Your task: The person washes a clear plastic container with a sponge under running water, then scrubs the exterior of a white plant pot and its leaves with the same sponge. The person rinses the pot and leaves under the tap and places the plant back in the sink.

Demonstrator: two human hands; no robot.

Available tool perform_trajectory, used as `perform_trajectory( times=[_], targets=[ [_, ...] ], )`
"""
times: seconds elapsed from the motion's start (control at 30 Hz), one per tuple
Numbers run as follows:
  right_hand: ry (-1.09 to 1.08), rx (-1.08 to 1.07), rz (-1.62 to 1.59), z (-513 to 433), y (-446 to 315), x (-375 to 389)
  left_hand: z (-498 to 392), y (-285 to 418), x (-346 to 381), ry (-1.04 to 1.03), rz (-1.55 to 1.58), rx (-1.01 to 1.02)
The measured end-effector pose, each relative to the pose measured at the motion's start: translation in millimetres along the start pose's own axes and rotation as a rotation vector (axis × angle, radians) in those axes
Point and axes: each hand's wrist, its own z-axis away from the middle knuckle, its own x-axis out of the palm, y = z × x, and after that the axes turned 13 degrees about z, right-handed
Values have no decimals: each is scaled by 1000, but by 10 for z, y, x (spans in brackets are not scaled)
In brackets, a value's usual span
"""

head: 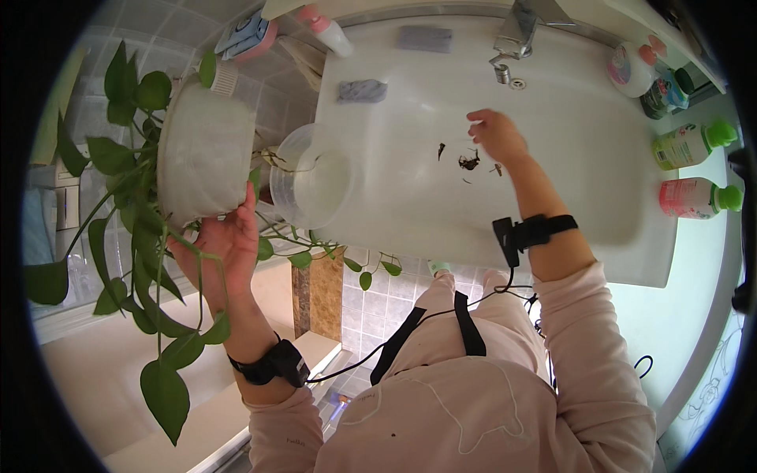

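Observation:
My left hand [222, 254] grips the lower edge of a white plastic plant pot [207, 148] at the left. A pothos plant with trailing green leaves [165, 402] spills from it, some stems hanging over my wrist. Thin roots [278, 156] reach from the pot's base towards a clear plastic tub [322, 192] at the left edge of the white washbasin [402, 207]; the tub seems to hold water. Over the basin is my right hand [500, 139], slightly blurred, fingers loosely bent and apart, with nothing visible in them. Just below it lie dark plant scraps [469, 161] and a separate brown piece [441, 151].
A chrome tap [514, 38] stands at the basin's back, near the drain [517, 84]. Two grey cloths or sponges [362, 91] lie in the basin. Pump bottles [334, 35] and green-capped bottles [686, 198] line its sides. A black cable [366, 358] runs between my wrist straps.

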Motion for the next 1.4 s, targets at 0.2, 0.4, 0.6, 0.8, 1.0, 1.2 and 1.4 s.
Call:
perform_trajectory(
  times=[0.2, 0.4, 0.6, 0.8, 1.0, 1.2, 1.4],
  targets=[
    [-264, 70, 550, 76, 50, -32, -16, -65, -42, 39, -10, 21],
    [-484, 156, -52, 176, -262, 10, -5, -67, -93, 93, -6, 46],
    [-525, -172, 764, 108, 124, 320, -39, -50, -95, 90, -32, 51],
    [-146, -110, 601, 246, -113, 261, -37, -101, -98, 68, -25, 13],
    [-189, -299, -235, 439, -1025, 94, -112, -219, -299, 276, -255, 220],
    [-406, -432, -529, 616, -1891, 204, 32, -228, -597, 188, -288, 176],
    [-486, -438, -677, 651, -2026, 248, 16, -418, -502, 254, -457, 241]
  ],
)
